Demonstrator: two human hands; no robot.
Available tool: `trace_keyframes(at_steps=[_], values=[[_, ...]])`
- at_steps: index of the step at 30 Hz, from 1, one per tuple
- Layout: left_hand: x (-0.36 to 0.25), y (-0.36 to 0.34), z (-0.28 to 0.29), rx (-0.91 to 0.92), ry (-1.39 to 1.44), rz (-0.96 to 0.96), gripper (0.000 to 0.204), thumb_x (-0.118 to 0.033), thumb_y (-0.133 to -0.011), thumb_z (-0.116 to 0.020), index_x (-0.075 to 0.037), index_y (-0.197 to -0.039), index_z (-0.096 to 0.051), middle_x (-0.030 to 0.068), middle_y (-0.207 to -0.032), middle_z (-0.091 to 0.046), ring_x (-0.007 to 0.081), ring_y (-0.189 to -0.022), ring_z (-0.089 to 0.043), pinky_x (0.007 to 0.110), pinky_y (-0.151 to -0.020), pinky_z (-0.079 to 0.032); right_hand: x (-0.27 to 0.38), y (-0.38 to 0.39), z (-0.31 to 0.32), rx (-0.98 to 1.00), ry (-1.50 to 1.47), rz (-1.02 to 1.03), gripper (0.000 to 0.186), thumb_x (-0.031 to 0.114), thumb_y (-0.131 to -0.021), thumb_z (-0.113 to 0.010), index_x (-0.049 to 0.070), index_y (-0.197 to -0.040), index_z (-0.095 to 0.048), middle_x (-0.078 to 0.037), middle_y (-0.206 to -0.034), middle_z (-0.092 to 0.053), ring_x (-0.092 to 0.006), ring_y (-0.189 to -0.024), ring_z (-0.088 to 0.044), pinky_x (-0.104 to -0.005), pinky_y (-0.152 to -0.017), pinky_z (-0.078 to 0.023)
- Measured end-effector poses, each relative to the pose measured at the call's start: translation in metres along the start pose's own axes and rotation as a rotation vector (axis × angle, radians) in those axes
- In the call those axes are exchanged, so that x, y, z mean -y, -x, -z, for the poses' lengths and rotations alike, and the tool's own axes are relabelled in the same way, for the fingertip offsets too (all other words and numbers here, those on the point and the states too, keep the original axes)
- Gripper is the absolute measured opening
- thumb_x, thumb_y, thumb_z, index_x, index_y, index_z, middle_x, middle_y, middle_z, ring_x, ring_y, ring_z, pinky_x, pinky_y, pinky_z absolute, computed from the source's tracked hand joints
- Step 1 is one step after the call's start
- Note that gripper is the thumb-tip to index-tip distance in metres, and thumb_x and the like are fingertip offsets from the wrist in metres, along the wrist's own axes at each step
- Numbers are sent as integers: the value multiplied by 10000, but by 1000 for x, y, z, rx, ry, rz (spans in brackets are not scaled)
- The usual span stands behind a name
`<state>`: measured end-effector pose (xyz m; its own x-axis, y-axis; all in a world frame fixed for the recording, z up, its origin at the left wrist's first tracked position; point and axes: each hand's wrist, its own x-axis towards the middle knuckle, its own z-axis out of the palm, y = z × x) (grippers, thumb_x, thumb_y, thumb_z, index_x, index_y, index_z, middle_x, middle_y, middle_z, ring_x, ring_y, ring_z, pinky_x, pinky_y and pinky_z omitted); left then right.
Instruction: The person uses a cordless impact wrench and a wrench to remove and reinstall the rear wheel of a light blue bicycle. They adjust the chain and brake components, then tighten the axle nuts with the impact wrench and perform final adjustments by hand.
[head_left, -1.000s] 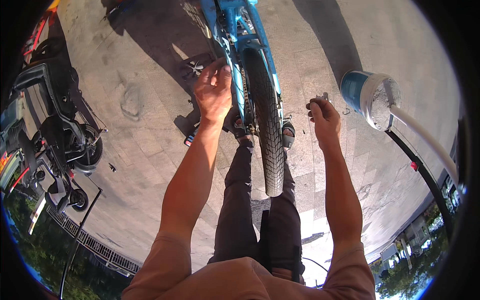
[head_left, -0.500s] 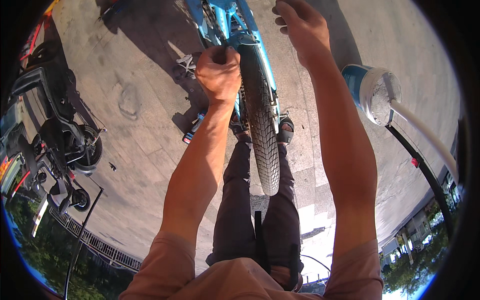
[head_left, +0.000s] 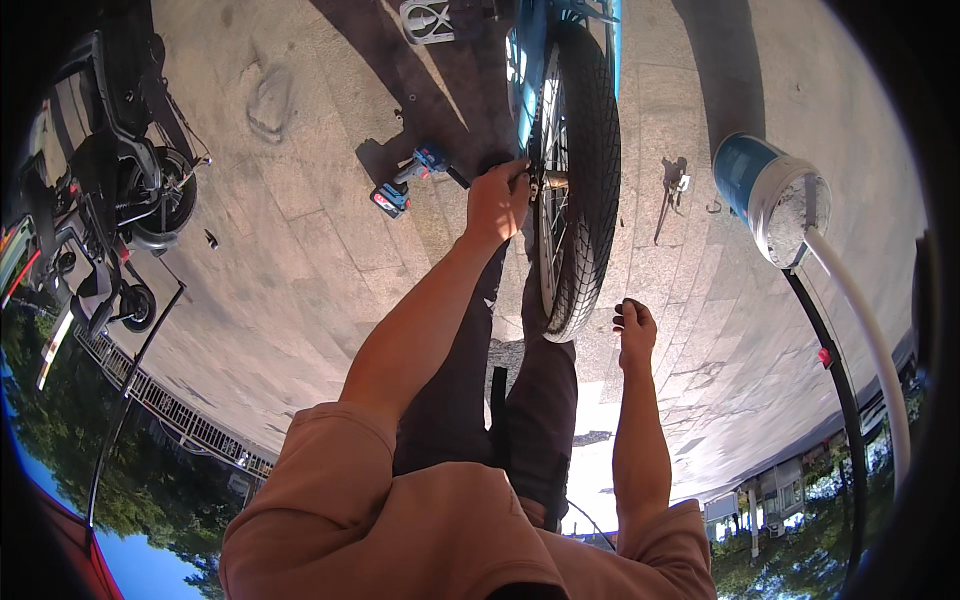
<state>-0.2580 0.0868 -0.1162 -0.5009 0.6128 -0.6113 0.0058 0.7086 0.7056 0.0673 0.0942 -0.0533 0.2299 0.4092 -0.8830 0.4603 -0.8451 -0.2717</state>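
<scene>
A bicycle with a light-blue frame [head_left: 527, 75] stands in front of me, its black-treaded wheel [head_left: 590, 150] pointing toward my legs. My left hand [head_left: 498, 207] is closed at the left side of the wheel's hub [head_left: 554, 180], thumb and fingers pinched at the axle end. What lies between those fingertips is too small to make out. To the right of the tyre's near end, my right hand [head_left: 636, 330] hangs apart from the wheel with fingers loosely bent. Nothing shows in it.
A blue cordless drill [head_left: 428, 160] lies on the paving left of the wheel. Beyond it is a grey pedal [head_left: 428, 20]. Right of the wheel lies a small metal tool [head_left: 681, 184]. A blue-and-white bucket [head_left: 745, 175] stands farther right; a black scooter [head_left: 120, 160] is at left.
My left hand has gone from the frame above the wheel to the hub's left side. My right hand has drawn back toward me. The view has shifted, showing more of the drill.
</scene>
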Motion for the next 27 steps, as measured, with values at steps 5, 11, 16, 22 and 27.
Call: trace_keyframes(at_steps=[5, 11, 16, 22, 27], values=[[-9, -7, -19, -20, -65, -120, 294, -163, -853, -514, 19, -1067, -601, 244, -802, -647, 384, -790, -640, 466, -742, -491, -65, 37, 1, 148, 93, -58, 252, 216, -909, -592, 23, -1071, -601, -65, -910, -662, -133, -725, -597, -267, -628, -471], [-14, -23, -10, 254, -380, -96, 310, -146, -886, -428, -52, -1137, -583, 234, -852, -642, 375, -805, -639, 453, -738, -503, -60, 38, -15, 276, 131, 57, 248, 200, -905, -594, 20, -1075, -603, -69, -905, -668, -140, -738, -605, -270, -638, -476], [2, -3, -8, 114, -594, -270, 367, -207, -877, -516, -120, -1233, -530, 183, -837, -665, 343, -779, -655, 451, -679, -518, -36, 8, -20, 299, 56, 176, 215, 154, -892, -596, 15, -1055, -615, -49, -862, -654, -115, -728, -595, -245, -635, -470], [13, 17, -20, -26, -411, -279, 391, -210, -895, -516, -124, -1276, -517, 186, -800, -653, 347, -761, -644, 453, -692, -505, 22, 16, -29, 247, 24, 392, 225, 169, -925, -551, 3, -1066, -609, -62, -899, -660, -114, -745, -596, -249, -649, -475], [7, 17, -12, -64, -325, -260, 334, -182, -894, -518, -106, -1216, -567, 165, -774, -653, 316, -713, -651, 410, -665, -510, 85, 67, -60, 421, -82, 861, 647, 442, -840, -675, 8, -1275, -471, -99, -1144, -569, -152, -933, -568, -281, -776, -461]])
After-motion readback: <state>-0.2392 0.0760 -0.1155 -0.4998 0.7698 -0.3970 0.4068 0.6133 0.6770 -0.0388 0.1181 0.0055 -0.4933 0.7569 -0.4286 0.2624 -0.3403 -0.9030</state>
